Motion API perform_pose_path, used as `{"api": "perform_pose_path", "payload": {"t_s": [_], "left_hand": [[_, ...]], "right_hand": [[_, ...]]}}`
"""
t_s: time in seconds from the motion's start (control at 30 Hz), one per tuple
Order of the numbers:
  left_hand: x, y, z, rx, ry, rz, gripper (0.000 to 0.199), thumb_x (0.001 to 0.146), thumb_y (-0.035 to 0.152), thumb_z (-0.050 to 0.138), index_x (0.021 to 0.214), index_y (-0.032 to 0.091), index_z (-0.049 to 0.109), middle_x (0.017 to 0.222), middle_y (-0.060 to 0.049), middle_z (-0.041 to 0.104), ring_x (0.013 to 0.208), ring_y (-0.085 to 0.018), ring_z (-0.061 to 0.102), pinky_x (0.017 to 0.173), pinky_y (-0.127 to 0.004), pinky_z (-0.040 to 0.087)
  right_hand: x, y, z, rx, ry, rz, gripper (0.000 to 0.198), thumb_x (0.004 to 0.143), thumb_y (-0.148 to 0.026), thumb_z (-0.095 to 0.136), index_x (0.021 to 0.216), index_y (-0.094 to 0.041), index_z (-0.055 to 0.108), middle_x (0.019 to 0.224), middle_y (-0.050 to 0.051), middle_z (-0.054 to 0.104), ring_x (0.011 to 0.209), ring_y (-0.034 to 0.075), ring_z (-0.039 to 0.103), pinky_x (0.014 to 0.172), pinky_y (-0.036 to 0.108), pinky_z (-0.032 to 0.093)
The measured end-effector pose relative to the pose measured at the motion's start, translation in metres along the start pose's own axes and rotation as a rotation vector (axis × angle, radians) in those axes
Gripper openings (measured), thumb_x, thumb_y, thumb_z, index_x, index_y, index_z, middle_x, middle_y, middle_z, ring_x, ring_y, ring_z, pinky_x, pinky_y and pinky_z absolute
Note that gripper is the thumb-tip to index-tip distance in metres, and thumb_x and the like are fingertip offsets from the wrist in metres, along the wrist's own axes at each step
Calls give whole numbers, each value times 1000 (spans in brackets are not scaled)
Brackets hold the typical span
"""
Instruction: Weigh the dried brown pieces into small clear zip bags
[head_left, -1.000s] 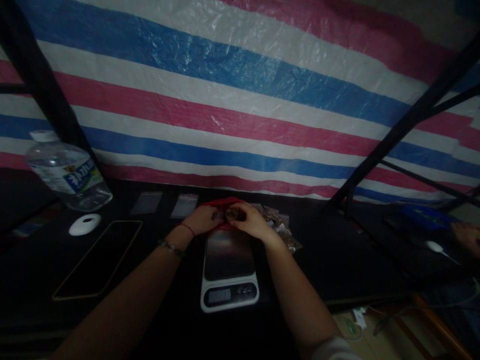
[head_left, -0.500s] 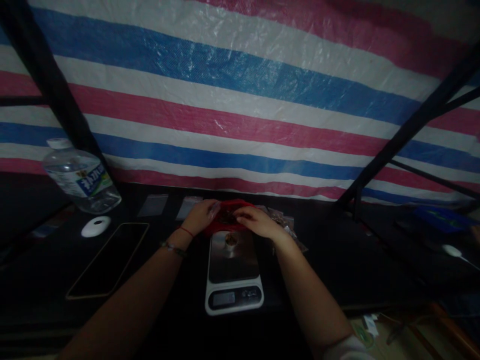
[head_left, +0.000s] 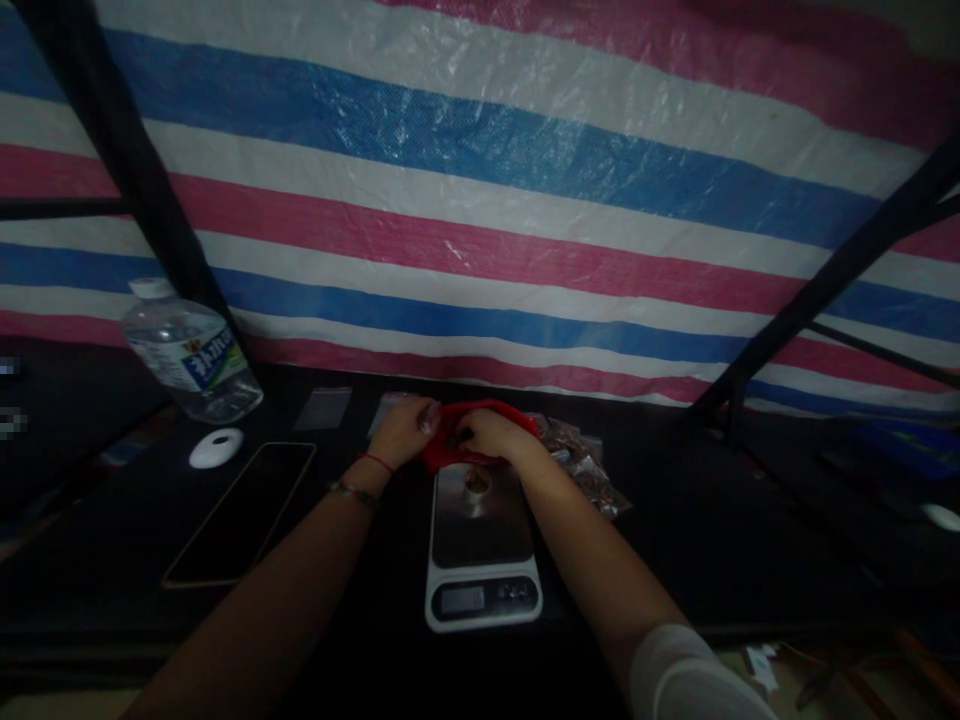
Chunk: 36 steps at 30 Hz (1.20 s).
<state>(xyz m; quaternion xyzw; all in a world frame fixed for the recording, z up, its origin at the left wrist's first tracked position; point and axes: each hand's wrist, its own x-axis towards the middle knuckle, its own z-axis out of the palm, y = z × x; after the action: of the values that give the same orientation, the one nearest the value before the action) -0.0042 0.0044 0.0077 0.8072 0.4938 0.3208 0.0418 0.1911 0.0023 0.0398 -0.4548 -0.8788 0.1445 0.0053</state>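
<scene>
A red bag (head_left: 519, 418) lies open behind a kitchen scale (head_left: 480, 545), with small dark pieces inside. My left hand (head_left: 405, 432) is closed at the bag's left edge, and shiny clear plastic shows by its fingertips. Into the bag's opening reaches my right hand (head_left: 489, 433); its fingers are curled among the dark contents, so what they pinch is hidden. On the scale's metal plate stands a small round cup (head_left: 476, 484) with brownish bits in it. Filled clear zip bags (head_left: 589, 470) are heaped to the right of the red bag.
Flat clear bags (head_left: 324, 408) lie at the back left. A smartphone (head_left: 241, 515), a white oval case (head_left: 217, 448) and a large clear bottle (head_left: 193, 355) stand or lie on the left. Dark metal posts (head_left: 810, 290) flank a striped plastic sheet (head_left: 480, 190).
My right hand has moved left and deeper into the red bag, its fingers now more curled. My left hand stays at the bag's edge. The view has shifted slightly left.
</scene>
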Motion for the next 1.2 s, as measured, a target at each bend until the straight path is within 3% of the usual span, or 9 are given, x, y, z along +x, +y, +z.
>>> {"api": "perform_pose_path", "payload": {"t_s": [0.4,0.7,0.9,1.1,1.2], "left_hand": [[-2,-8,13,-83,-7,-72,33,82,33,46,104,16,65,100,-10,69,91,-23,63,83,-34,49],[-4,2,7,-143,-10,-98,36,78,38,53,106,18,63,105,-9,68,97,-24,63,86,-35,49],[-6,8,3,-156,-2,-1,64,69,46,64,123,16,51,123,-12,59,112,-27,57,97,-39,43],[-5,35,-18,26,9,118,59,66,51,67,113,16,56,112,-12,62,104,-31,57,93,-42,41],[-5,50,-20,65,27,152,51,69,45,64,111,17,57,111,-12,62,104,-31,56,93,-42,40]], "right_hand": [[-8,1,1,15,203,-46,26,74,-7,58,89,-19,75,91,6,74,86,19,67,82,27,46],[-29,14,5,33,327,39,26,79,-9,55,97,-17,73,101,9,72,96,22,65,90,31,46],[-41,11,16,100,433,-13,35,82,-4,48,105,-17,70,110,8,69,107,20,60,98,32,42],[-56,-12,9,348,673,-130,28,90,-13,45,109,-18,65,109,8,65,105,17,58,96,33,43],[-58,-19,8,405,643,-209,26,91,-17,45,110,-20,63,111,6,65,107,16,56,97,33,41]]}}
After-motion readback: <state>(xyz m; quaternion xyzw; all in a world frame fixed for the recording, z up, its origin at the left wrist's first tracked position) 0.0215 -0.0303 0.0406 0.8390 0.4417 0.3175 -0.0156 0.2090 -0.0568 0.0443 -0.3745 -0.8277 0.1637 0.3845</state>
